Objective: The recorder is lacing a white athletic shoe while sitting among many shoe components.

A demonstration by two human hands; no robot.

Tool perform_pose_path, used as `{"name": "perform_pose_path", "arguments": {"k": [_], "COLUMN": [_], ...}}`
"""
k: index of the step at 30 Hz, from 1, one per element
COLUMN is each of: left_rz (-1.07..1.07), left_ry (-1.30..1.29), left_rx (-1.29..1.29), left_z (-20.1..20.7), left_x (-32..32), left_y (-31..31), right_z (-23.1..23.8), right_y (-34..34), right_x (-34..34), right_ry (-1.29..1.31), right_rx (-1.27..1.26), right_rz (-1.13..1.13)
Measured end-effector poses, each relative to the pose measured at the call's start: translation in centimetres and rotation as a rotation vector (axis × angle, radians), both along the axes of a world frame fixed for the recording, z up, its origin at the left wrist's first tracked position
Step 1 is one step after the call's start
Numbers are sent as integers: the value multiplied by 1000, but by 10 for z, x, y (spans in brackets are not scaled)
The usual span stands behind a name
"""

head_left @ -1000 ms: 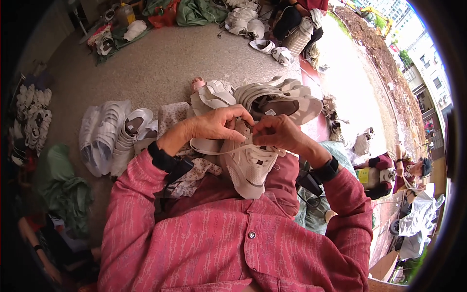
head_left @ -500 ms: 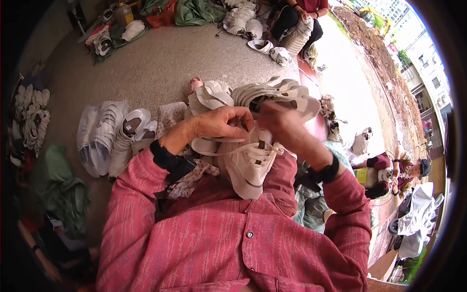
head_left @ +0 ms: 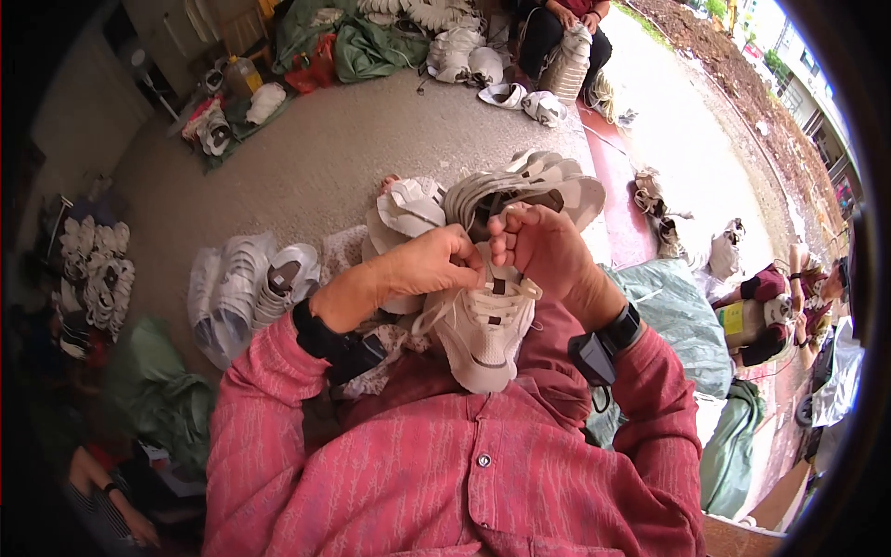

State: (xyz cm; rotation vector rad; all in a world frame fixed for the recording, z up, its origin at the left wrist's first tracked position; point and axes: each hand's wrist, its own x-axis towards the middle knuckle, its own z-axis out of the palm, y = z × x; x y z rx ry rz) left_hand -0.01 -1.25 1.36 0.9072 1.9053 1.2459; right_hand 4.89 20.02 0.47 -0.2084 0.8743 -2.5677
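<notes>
A white lace-up shoe upper [head_left: 475, 351] rests on my lap, toe toward me. Over its opening my left hand [head_left: 422, 269] pinches with thumb and fingertips at the white shoelace [head_left: 429, 316], which loops out on that side. My right hand [head_left: 548, 255] hovers just to the right, fingers curled inward close to the left fingertips; whatever it may grip is hidden. Just beyond both hands lies a row of nested white uppers [head_left: 534, 181], with another pale upper [head_left: 408, 204] to their left.
Bagged shoes [head_left: 232, 292] stand on the floor at left, beside a green sack [head_left: 167, 390]. A pale green sheet [head_left: 682, 320] lies at right. Another person [head_left: 566, 28] sits at the far side handling stacked uppers; other people work at the right edge and lower left.
My right hand, blurred before, has come down and inward beside the left. The left has moved slightly right and lower. The whole view has shifted a little.
</notes>
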Motion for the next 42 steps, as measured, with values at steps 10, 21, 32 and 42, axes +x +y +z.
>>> {"name": "perform_pose_path", "arguments": {"k": [10,21,32,42], "left_rz": [-138,-221,-81,-126], "left_ry": [-183,115,225,-51], "left_rx": [-158,-147,-354,-238], "left_z": [21,33,28,33], "left_x": [-13,-6,-4,-11], "left_y": [2,1,14,5], "right_z": [-8,-22,-24,-43], "right_y": [51,68,99,140], "right_x": [14,17,14,21], "right_ry": [62,-59,-82,-103], "right_rx": [-92,-138,-341,-325], "right_rz": [-248,-370,-557,-690]}}
